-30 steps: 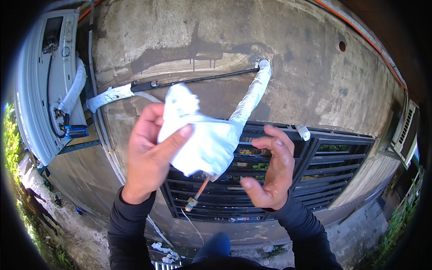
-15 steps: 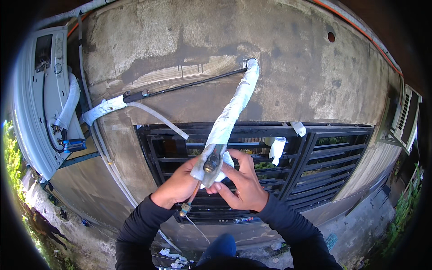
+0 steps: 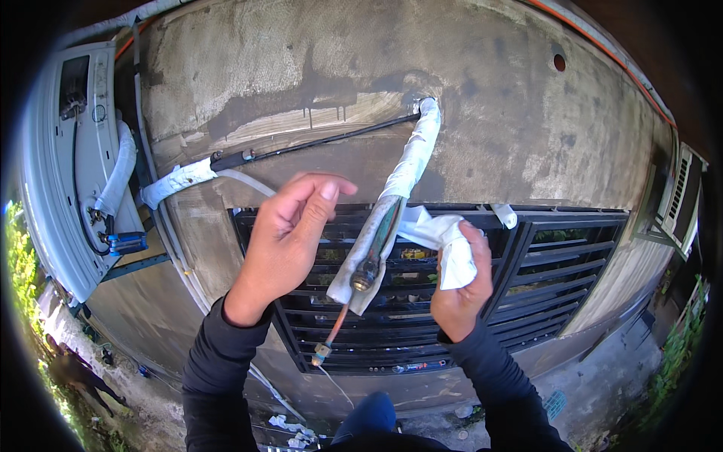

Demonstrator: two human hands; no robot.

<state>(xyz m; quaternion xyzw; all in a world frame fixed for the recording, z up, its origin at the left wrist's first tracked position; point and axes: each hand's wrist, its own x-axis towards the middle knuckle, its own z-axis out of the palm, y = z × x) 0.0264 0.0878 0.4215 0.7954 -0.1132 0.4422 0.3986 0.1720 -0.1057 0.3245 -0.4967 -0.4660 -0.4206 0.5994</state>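
Observation:
A pipe bundle wrapped in white tape [image 3: 414,162] slants down from a hole in the wall. Its lower end is unwrapped, showing split grey foam insulation [image 3: 349,275] around a pipe with a brass fitting [image 3: 364,277]. Below hangs a thin copper pipe [image 3: 338,324] tipped with a brass nut [image 3: 322,352]. My right hand [image 3: 463,297] grips a bunched length of white wrapping tape [image 3: 456,260], which still runs to the bundle. My left hand [image 3: 282,241] hovers left of the bundle, apart from it, fingers loosely bent and holding nothing.
Behind the hands is a black slatted window grille [image 3: 557,264]. A white outdoor unit [image 3: 64,166] is mounted at left, another unit [image 3: 681,196] at far right. A black cable [image 3: 331,138] and a pale hose [image 3: 245,179] cross the wall. A dark figure [image 3: 83,373] is at lower left.
Tape has come off the lower part of the bundle, baring the foam and pipe. My left hand has let go and risen leftward; my right hand has moved right with the tape.

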